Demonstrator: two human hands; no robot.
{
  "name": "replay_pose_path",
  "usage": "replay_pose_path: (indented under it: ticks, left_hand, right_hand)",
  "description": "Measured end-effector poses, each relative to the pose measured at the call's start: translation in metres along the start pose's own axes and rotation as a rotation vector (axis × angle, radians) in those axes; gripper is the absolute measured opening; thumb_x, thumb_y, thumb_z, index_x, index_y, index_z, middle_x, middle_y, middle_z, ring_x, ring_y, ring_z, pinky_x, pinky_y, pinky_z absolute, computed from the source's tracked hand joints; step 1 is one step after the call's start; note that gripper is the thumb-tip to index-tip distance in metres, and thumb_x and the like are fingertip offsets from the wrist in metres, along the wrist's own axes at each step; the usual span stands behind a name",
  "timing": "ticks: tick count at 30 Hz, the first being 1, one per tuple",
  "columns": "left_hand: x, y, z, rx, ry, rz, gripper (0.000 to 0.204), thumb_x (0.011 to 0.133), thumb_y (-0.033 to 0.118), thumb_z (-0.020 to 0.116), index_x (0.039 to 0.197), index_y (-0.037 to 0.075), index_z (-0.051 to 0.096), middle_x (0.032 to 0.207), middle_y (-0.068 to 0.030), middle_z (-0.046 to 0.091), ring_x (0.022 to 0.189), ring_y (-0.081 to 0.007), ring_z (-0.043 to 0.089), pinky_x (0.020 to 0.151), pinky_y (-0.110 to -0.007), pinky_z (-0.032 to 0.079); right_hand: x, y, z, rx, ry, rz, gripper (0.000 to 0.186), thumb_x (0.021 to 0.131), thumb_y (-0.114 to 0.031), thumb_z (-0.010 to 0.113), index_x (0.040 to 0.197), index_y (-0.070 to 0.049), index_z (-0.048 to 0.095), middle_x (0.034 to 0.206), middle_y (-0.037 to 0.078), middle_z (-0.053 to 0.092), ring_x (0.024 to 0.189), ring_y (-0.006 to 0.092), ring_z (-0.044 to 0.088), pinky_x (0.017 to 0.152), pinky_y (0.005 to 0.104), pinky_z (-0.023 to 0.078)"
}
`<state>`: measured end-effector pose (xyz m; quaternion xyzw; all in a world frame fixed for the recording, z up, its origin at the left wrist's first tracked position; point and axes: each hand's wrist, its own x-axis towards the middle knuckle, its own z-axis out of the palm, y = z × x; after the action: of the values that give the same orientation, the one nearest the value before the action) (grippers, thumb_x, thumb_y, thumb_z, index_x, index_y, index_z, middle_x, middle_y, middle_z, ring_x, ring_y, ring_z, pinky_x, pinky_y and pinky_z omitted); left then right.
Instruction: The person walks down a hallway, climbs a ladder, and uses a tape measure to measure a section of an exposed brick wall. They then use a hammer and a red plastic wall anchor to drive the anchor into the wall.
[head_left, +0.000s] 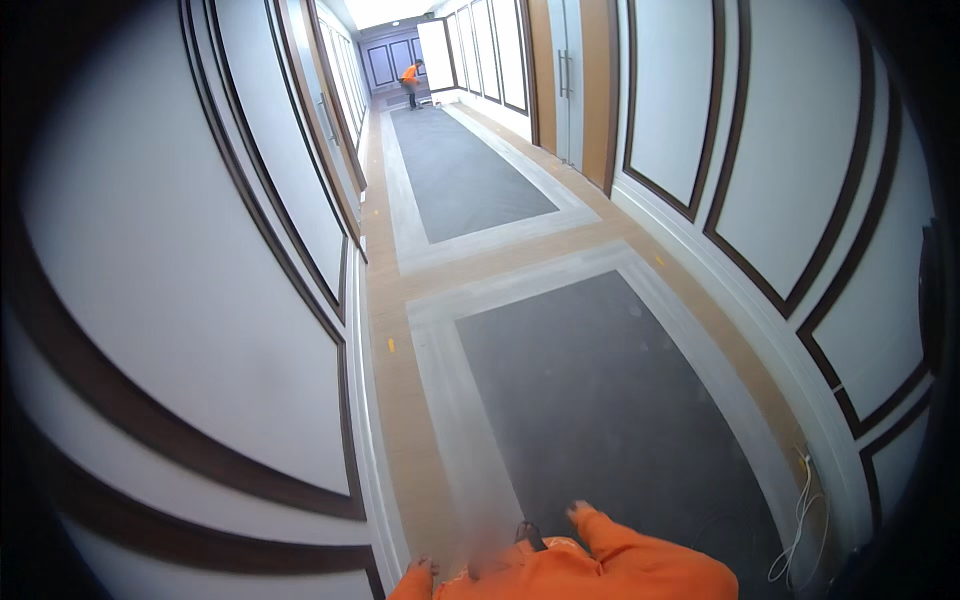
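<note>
My left hand point(426, 566) shows at the lower edge, beside the orange sleeve point(408, 585). Its fingers are small in view and look loosely apart, with nothing seen in them. Further right, my right hand point(578, 510) reaches out of the other orange sleeve point(640, 550), over the dark grey floor panel point(600, 390). It appears open and holds nothing that I can see. Both hands hang apart from the walls. Between them a dark shoe point(528, 532) peeks out past the orange top, and a blurred patch covers part of the floor there.
A long corridor stretches ahead, with white panelled walls point(180, 220) trimmed in dark wood. Double doors point(568, 85) stand on the right. White cables point(805, 520) trail along the right wall's foot. Far off, a person in orange point(411, 75) bends near an opened white door point(436, 55).
</note>
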<state>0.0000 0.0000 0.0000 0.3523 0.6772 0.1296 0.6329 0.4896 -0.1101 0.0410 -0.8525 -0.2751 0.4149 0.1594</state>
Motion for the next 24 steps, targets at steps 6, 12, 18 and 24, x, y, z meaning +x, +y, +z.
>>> replay_pose_path:
  ticks: [6, 12, 18, 24]
  left_hand:
    - [0.064, 0.102, 0.021, 0.007, 0.018, -0.164, 0.037, 0.095, 0.023, 0.058, 0.124, 0.002, 0.053, 0.101, -0.0170, 0.070, 0.077, -0.0276, 0.069, 0.063, -0.038, 0.054]
    - [0.217, 0.297, 0.049, 0.039, -0.012, -0.156, 0.039, 0.095, 0.027, 0.058, 0.124, 0.002, 0.051, 0.102, -0.0159, 0.070, 0.077, -0.0264, 0.069, 0.063, -0.038, 0.053]
    - [0.384, 0.519, 0.079, 0.070, -0.053, -0.081, 0.042, 0.095, 0.031, 0.059, 0.124, 0.002, 0.050, 0.103, -0.0149, 0.071, 0.078, -0.0252, 0.070, 0.063, -0.038, 0.051]
    - [0.611, 0.809, 0.143, 0.224, -0.090, 0.288, 0.037, 0.095, 0.030, 0.058, 0.119, 0.002, 0.054, 0.101, -0.0132, 0.071, 0.071, -0.0212, 0.067, 0.059, -0.033, 0.049]
  right_hand:
    - [0.236, -0.272, -0.073, 0.033, 0.011, -0.358, 0.038, 0.086, -0.030, 0.060, 0.117, -0.008, 0.063, 0.115, 0.016, 0.067, 0.108, 0.0326, 0.062, 0.092, 0.0405, 0.049]
    - [0.392, -0.378, -0.108, 0.031, 0.119, -0.427, 0.035, 0.088, -0.028, 0.059, 0.116, -0.007, 0.063, 0.111, 0.015, 0.068, 0.103, 0.0296, 0.065, 0.089, 0.0384, 0.050]
    - [0.439, -0.315, -0.119, -0.171, -0.194, 0.082, 0.044, 0.083, -0.035, 0.064, 0.117, -0.008, 0.066, 0.117, 0.017, 0.066, 0.109, 0.0309, 0.063, 0.095, 0.0410, 0.049]
    - [0.460, -0.346, -0.172, -0.474, -0.419, 0.039, 0.049, 0.087, -0.041, 0.056, 0.126, -0.012, 0.060, 0.128, 0.020, 0.059, 0.117, 0.0345, 0.058, 0.099, 0.0422, 0.046]
